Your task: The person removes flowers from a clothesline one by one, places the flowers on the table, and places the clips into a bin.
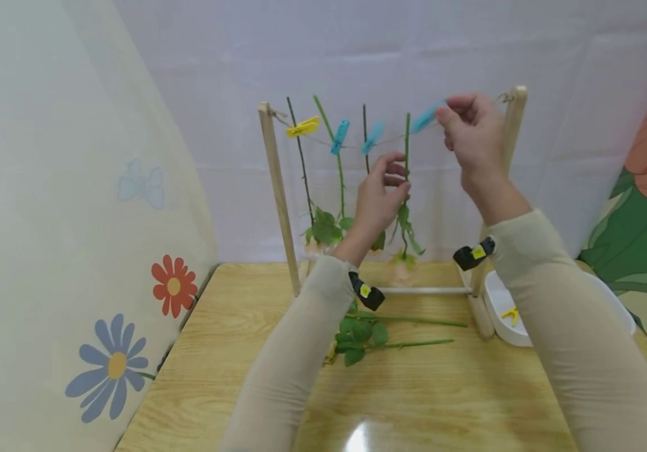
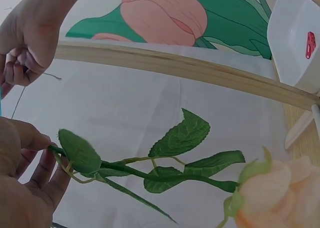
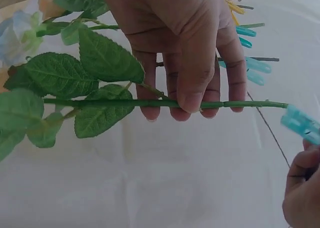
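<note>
The left hand (image 1: pixel 381 193) pinches the rose (image 2: pixel 165 178) by its stem (image 3: pixel 100 102), bloom (image 2: pixel 280 193) hanging below that grip; the right hand (image 1: pixel 476 132) pinches a blue clothespin (image 1: pixel 428 117) by the stem's tip. Whether its jaws clasp the stem is unclear; the left wrist view crops the bloom.

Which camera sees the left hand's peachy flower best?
The left wrist view: the peach bloom is biggest there, though the right edge cuts it off. The head view shows it small and pale, hanging below the left hand. The right wrist view shows its stem and leaves, but no clear bloom.
</note>
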The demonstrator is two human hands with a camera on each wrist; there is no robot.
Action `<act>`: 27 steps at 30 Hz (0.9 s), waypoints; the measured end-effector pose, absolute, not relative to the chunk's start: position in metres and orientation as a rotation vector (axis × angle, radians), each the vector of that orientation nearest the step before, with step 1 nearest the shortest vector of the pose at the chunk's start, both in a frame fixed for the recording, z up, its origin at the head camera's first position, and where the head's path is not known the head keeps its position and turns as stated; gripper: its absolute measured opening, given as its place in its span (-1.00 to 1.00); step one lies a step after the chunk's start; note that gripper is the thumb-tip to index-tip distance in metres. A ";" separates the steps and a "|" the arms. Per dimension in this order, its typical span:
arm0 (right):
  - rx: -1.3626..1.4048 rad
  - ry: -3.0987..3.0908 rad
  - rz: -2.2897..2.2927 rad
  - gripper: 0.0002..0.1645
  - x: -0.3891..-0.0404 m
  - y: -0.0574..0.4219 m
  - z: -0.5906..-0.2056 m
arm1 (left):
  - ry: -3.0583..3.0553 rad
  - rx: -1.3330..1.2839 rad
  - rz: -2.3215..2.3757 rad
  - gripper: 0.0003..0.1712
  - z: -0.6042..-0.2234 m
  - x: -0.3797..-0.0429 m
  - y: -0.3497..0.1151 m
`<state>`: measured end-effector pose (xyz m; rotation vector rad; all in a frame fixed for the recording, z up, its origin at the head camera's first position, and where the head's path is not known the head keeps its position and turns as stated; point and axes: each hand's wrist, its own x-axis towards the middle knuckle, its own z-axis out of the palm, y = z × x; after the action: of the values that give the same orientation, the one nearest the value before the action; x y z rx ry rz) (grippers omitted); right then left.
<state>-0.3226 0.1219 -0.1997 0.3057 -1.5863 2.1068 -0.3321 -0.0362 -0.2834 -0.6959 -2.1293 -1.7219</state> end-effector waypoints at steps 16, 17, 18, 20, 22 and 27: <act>0.621 -1.497 2.187 -0.79 -0.306 0.143 -0.215 | -2.241 -0.856 -1.460 -0.40 -0.287 -0.313 -0.053; 0.629 -1.503 2.187 -0.79 -0.305 0.145 -0.216 | -2.253 -0.867 -1.453 -0.39 -0.286 -0.311 -0.054; 0.637 -1.510 2.184 -0.80 -0.304 0.147 -0.218 | -2.262 -0.878 -1.440 -0.38 -0.286 -0.309 -0.055; 0.656 -1.515 2.181 -0.80 -0.302 0.150 -0.220 | -2.284 -0.900 -1.400 -0.37 -0.286 -0.306 -0.057; 0.677 -1.518 2.175 -0.81 -0.300 0.153 -0.223 | -2.303 -0.919 -1.358 -0.36 -0.287 -0.304 -0.058; 0.726 -1.497 2.182 -0.83 -0.296 0.158 -0.230 | -2.316 -0.955 -1.285 -0.34 -0.287 -0.299 -0.063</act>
<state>-0.2962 0.1580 -0.2302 0.7260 -1.4974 2.1820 -0.2989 -0.0630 -0.2874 -0.9554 -2.3155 -1.2853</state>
